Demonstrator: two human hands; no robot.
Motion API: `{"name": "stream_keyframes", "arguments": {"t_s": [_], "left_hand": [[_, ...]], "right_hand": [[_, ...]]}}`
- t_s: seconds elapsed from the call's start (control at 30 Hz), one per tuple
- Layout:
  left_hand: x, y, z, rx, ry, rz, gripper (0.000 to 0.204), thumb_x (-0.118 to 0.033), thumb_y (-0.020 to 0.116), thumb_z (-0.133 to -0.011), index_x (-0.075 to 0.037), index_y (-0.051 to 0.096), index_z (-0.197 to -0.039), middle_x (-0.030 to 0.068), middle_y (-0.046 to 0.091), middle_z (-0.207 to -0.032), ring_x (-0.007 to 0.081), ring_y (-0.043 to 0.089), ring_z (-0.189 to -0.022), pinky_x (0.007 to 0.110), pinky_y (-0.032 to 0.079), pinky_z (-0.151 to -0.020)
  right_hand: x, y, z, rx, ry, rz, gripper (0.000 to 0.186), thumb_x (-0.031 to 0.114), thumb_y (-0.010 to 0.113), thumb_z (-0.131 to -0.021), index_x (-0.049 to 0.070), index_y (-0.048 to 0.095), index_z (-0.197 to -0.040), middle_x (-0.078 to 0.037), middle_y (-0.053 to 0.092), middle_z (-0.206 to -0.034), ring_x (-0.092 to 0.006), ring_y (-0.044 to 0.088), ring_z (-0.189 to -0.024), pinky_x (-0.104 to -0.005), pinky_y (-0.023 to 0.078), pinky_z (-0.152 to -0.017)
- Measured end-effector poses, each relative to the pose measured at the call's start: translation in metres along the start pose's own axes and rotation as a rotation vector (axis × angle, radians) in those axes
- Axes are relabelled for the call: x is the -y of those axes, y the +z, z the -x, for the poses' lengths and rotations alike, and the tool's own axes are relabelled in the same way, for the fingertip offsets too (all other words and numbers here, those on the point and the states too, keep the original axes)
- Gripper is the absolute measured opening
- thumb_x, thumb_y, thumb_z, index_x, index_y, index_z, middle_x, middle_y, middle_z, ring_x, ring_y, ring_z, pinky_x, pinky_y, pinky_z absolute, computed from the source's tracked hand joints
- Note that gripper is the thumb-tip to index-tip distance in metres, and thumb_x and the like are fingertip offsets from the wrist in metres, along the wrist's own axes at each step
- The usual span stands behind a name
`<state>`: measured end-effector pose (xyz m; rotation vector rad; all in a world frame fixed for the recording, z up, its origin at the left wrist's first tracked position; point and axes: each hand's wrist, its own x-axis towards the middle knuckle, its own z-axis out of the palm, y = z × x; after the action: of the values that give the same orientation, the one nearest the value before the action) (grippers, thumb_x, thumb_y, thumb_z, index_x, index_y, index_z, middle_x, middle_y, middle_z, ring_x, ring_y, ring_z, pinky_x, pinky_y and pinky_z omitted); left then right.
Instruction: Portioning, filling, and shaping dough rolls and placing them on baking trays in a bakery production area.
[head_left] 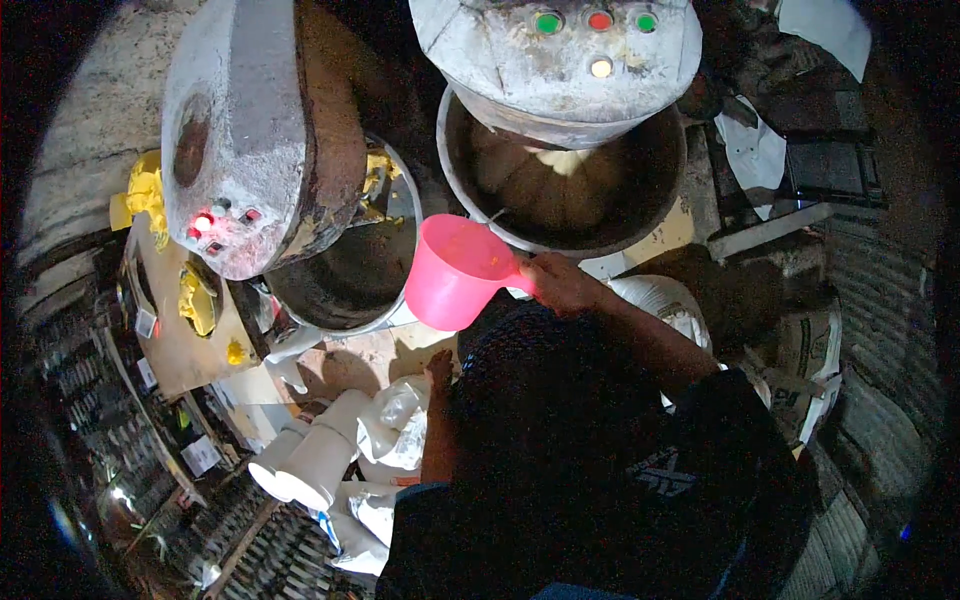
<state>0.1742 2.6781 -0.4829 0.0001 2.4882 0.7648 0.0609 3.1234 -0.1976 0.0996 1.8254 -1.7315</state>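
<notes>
My right hand (565, 284) is wrapped round the handle of a pink plastic dipper (450, 285). The dipper's mouth faces up, slightly tilted, and it hangs between two large metal mixing bowls. The right bowl (610, 215) lies just beyond my right hand, under a worn whitish machine head (560, 75). The left bowl (360, 285) is beside the dipper, partly hidden by a second machine head (250, 150) with lit red buttons. My left hand (438, 368) hangs low above the floor, near a clear plastic bag (395, 420); its fingers are too indistinct to read.
White buckets (325, 455) lean together at the lower left, next to white sacks (360, 535). A board (185, 350) at the left holds yellow packages or smears (197, 300). A white sack (665, 300) stands near my right forearm. A wooden beam (770, 230) crosses the right side.
</notes>
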Motion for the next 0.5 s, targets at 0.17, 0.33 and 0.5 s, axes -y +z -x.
{"name": "stream_keyframes", "arguments": {"t_s": [0.17, 0.33, 0.5], "left_hand": [[0.024, 0.007, 0.014, 0.006, -0.289, 0.414, 0.035, -0.031, 0.059, -0.086, -0.003, 0.063, -0.107, 0.009, 0.066, -0.094, 0.0169, 0.063, -0.072, 0.03, 0.049, -0.065], [-0.003, 0.004, 0.005, 0.036, -0.366, 0.399, 0.04, -0.037, 0.059, -0.087, 0.001, 0.064, -0.101, 0.0086, 0.065, -0.083, 0.0162, 0.06, -0.065, 0.031, 0.048, -0.06], [0.026, 0.005, 0.012, -0.095, -0.074, 0.431, 0.04, -0.037, 0.062, -0.085, 0.001, 0.065, -0.097, 0.0085, 0.065, -0.08, 0.0156, 0.059, -0.061, 0.029, 0.048, -0.057]], "right_hand": [[0.022, 0.003, -0.001, 0.051, 0.001, 0.084, 0.037, 0.03, 0.032, -0.096, 0.006, 0.058, -0.109, -0.006, 0.053, -0.061, -0.0167, 0.049, -0.052, -0.0346, 0.043, -0.051], [0.014, -0.001, 0.002, 0.046, 0.212, -0.04, 0.038, 0.029, 0.033, -0.094, 0.008, 0.052, -0.12, -0.007, 0.054, -0.059, -0.0194, 0.052, -0.05, -0.0354, 0.043, -0.05], [0.005, 0.002, -0.002, 0.063, 0.058, 0.015, 0.043, 0.034, 0.03, -0.095, 0.009, 0.053, -0.12, -0.005, 0.051, -0.057, -0.0176, 0.051, -0.05, -0.0349, 0.043, -0.049]]}}
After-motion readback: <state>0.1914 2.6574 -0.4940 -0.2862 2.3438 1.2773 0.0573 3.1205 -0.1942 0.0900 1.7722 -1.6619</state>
